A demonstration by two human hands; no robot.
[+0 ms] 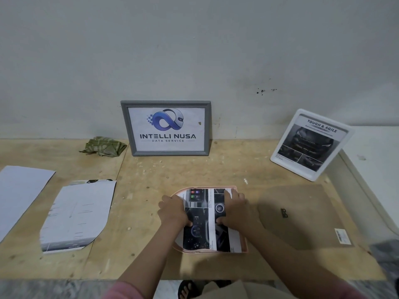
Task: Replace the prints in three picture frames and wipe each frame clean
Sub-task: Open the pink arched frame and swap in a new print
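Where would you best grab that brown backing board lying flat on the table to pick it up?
Probably by the straight right edge of the backing board, coming in from the right. It lies flat on the table, so a grip must slide under an edge; that side is nearest the table's edge and clear of both hands, which press the print beside it. Avoid the small metal hanger.

Three frames [165, 128] [311, 144] [241, 251] — two loose sheets [21, 190] [77, 214] — one cloth [103, 146].
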